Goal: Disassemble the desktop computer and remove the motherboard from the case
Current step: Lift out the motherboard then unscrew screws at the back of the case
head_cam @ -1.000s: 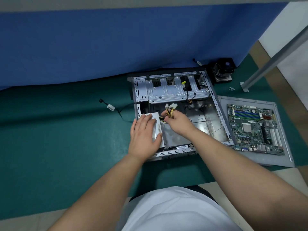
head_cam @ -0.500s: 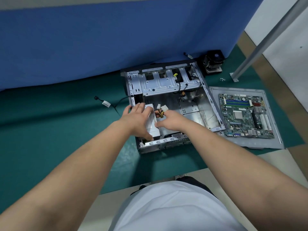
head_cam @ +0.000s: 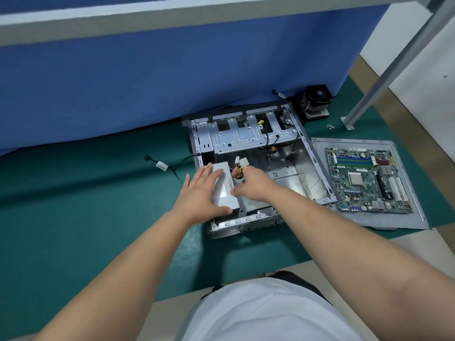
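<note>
The open metal computer case (head_cam: pixel 317 166) lies on the green mat. A silver power supply (head_cam: pixel 225 190) sits in its near left corner. My left hand (head_cam: pixel 200 194) lies over the power supply's left side, fingers spread and thumb along its near edge. My right hand (head_cam: pixel 251 184) grips the bundle of yellow and black power cables (head_cam: pixel 240 169) with white plugs beside the supply. The green motherboard (head_cam: pixel 366 179) lies outside the case on the grey side panel (head_cam: pixel 408 217) to the right.
A black CPU cooler (head_cam: pixel 315 100) stands behind the case's far right corner, with small screws (head_cam: pixel 330 127) beside it. A loose black cable (head_cam: pixel 160 164) trails left of the case. A blue partition (head_cam: pixel 172 77) rises behind, and a grey metal leg (head_cam: pixel 384 70) slants at right.
My left hand has slid left along the power supply and spread its fingers. My right hand has kept hold of the cable bundle. The camera view has shifted.
</note>
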{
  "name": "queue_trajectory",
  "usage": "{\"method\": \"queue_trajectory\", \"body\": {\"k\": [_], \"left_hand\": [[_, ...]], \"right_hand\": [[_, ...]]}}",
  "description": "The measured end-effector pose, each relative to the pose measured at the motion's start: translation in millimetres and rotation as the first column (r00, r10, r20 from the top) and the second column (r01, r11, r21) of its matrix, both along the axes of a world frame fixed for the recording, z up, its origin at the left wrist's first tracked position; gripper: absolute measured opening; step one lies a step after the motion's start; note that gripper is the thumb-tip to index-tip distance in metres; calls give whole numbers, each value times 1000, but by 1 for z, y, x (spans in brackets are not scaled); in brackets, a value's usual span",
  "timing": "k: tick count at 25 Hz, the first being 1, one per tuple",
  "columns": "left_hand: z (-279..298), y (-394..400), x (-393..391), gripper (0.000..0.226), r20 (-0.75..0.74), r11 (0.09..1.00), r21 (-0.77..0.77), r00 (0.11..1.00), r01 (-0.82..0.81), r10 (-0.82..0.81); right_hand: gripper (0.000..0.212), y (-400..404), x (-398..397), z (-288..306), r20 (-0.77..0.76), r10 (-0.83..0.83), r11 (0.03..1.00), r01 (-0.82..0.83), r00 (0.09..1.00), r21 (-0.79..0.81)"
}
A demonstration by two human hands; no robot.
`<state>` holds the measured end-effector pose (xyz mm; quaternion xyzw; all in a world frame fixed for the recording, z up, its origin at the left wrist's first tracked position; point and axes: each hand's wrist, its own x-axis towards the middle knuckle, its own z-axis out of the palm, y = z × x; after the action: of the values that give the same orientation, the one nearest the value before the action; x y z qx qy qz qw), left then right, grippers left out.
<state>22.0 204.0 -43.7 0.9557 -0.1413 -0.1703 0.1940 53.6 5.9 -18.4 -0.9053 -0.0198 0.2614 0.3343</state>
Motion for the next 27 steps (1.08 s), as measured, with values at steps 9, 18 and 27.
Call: {"method": "queue_trajectory", "body": {"k": [9, 18, 27], "left_hand": [[-23, -13, -33, 63, -9, 896, -210, 917, -392, 400], [-24, -14, -35, 56, -15, 865, -226, 889, -448, 457], [-23, -14, -35, 57, -16, 868, -194, 886, -458, 464]], "right_hand": [[74, 11, 24, 17, -35, 665, 660, -608, 746, -441], [102, 21, 33, 3, -70, 684, 621, -630, 726, -465], [75, 27, 41, 5, -38, 692, 637, -635, 721, -438]]}}
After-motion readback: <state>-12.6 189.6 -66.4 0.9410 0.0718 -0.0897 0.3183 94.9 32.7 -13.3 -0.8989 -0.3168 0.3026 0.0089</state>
